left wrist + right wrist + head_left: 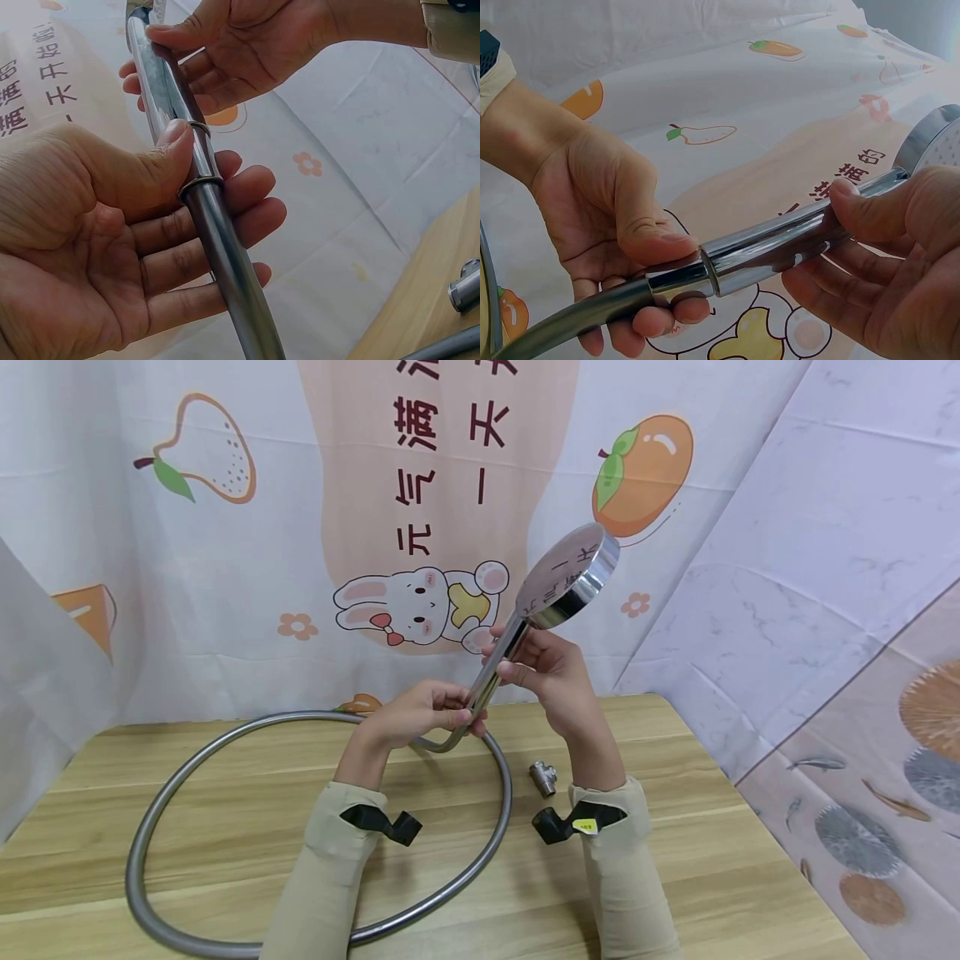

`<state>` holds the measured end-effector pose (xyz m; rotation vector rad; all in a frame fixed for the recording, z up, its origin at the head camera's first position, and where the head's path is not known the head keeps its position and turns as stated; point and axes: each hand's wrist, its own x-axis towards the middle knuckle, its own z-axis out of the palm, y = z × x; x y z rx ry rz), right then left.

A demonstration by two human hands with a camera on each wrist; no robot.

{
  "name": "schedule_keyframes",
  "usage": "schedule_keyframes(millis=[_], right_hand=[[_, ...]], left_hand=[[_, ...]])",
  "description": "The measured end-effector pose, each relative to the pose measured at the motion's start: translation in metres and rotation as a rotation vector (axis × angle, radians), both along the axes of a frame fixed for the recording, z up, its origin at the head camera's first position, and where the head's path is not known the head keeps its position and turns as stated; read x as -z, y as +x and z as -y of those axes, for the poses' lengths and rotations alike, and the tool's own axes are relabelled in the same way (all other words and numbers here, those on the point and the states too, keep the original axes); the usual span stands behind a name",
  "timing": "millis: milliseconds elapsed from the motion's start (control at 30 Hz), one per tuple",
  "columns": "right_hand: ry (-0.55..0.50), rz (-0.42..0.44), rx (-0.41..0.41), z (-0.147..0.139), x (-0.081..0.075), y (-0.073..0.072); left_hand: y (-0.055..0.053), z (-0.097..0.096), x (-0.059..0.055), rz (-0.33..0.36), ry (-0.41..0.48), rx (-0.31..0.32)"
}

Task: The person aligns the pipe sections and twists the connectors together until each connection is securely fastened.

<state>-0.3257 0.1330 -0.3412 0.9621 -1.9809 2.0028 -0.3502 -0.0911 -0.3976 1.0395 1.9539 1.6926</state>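
Note:
A chrome hand shower is held up over the table, its round head tilted to the upper right. My right hand grips its handle just below the head, thumb on one side and fingers on the other. My left hand pinches the metal end fitting of the grey shower hose between thumb and fingers. That fitting meets the handle's lower end; how tightly they are joined cannot be told. From there the hose drops and loops widely across the table.
A small chrome tee-shaped valve lies on the wooden table, near my right wrist. Behind the table hangs a printed cloth with fruit and a rabbit. Another patterned cloth borders the right side.

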Motion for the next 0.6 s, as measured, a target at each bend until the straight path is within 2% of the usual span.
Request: schedule_keyframes(millis=[433, 600], right_hand=[[-0.004, 0.001, 0.007, 0.0002, 0.0004, -0.0001], [-0.001, -0.001, 0.011, 0.0001, 0.0007, -0.0003]], left_hand=[[0.0021, -0.0019, -0.0017, -0.017, -0.003, -0.025], [0.0028, -0.0007, -0.0025, -0.017, 0.001, 0.0]])
